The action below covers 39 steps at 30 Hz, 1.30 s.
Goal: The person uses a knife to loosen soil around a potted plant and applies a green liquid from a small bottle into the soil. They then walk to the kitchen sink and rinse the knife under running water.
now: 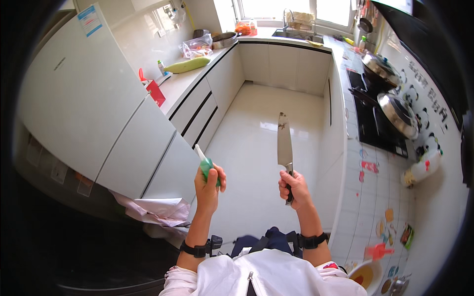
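Observation:
Upright in my right hand (295, 188) is a kitchen knife (284, 144), gripped by its dark handle with the broad blade pointing away from me. Brown spots mark the blade near its tip. My left hand (208, 188) is closed around a small green squeeze bottle (207, 167) with a white pointed nozzle, which tilts up and to the left. Both hands are held apart in the air above the pale floor (248, 148). The fingers cover the lower part of the bottle and much of the knife handle.
To the left stands a white refrigerator (85, 96); beyond it a long green gourd (188, 65) lies on the counter (177, 87). A sink (298, 36) is under the window. On the right, lidded pans (397, 115) sit on a black cooktop (381, 129). A bowl (376, 275) is at lower right.

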Each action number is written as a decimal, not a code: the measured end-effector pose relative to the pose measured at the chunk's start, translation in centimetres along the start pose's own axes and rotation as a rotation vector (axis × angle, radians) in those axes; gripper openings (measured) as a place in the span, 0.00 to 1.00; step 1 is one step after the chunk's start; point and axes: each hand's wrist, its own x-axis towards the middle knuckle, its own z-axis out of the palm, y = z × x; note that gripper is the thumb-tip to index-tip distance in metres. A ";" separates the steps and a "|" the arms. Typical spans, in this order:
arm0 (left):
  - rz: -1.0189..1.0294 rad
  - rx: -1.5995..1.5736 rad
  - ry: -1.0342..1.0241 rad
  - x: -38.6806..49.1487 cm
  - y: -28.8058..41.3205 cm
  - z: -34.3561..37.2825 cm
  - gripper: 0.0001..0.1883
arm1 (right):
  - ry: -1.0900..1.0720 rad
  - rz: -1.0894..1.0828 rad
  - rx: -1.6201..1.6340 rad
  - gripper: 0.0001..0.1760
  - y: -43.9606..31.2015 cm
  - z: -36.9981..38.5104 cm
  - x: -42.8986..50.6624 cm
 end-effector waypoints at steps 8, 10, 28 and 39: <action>0.013 0.099 0.162 20.3 -8.7 -4.1 0.19 | 0.032 0.041 -0.023 0.15 -8.4 -1.7 20.4; 0.046 0.128 0.194 26.8 -10.8 -4.7 0.19 | 0.040 0.018 -0.001 0.15 -10.7 -2.2 26.7; -0.093 0.218 0.068 83.0 -29.1 8.8 0.11 | 0.211 -0.023 0.016 0.13 -34.7 -14.8 67.1; -0.055 0.245 0.063 110.5 -39.2 16.6 0.10 | 0.180 0.044 0.034 0.19 -53.2 -18.0 91.8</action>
